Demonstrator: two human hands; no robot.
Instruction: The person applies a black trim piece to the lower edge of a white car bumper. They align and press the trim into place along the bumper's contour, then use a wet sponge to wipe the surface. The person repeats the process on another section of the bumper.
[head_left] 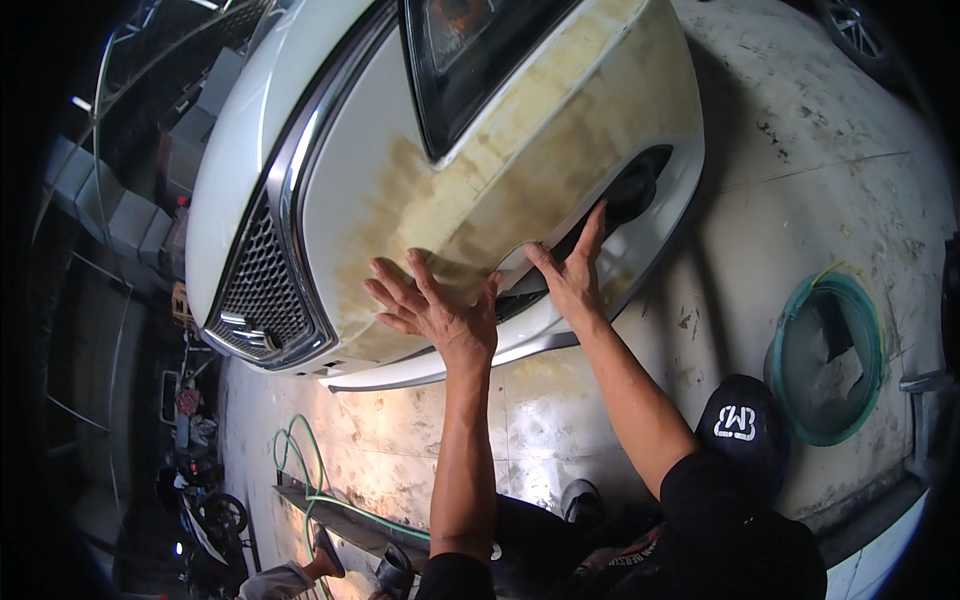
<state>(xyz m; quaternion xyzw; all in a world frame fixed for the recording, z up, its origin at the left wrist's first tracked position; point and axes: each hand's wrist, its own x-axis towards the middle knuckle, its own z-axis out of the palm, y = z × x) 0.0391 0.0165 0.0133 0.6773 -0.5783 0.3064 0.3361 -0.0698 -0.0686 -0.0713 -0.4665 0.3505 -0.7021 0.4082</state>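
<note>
The front bumper (520, 200) of a white car is smeared with yellowish-brown patches. My left hand (455, 325) lies on the lower part of it with the fingers spread wide and holds nothing. To its right, at the edge of the dark fog lamp opening (635, 185), is my right hand (575, 285). Its thumb and one finger are stretched apart; the other fingers are hidden. Above both hands sits the headlight (465, 70), and left of them the honeycomb grille (262, 285).
A round green tub (785, 375) with greyish water stands on the floor at right. A green hose (370, 515) winds across the floor below. Another person's foot (327, 555) shows at lower left, near a parked motorcycle (215, 530). A wheel (855, 30) is at top right.
</note>
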